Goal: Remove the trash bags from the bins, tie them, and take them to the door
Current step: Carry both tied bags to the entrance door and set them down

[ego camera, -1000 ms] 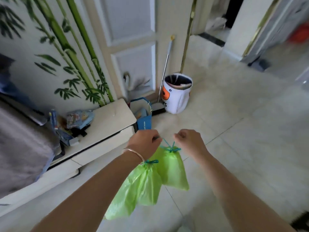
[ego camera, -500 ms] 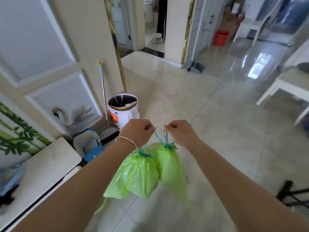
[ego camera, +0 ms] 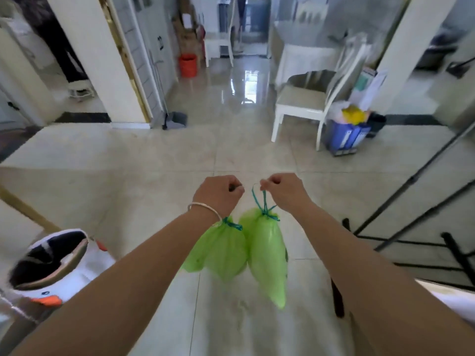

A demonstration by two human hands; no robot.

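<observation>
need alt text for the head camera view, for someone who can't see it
Two hands, left hand and right hand, each hold a tied green plastic trash bag by blue drawstrings over a glossy beige tiled floor. A white bin stands lower left.

Two bare forearms are seen, with no sleeves in view on either. A thin silver-coloured bangle [ego camera: 204, 207] is worn around the wrist just behind the left hand [ego camera: 218, 192]. Nothing is worn on the right hand [ego camera: 284, 191] or its wrist.
</observation>
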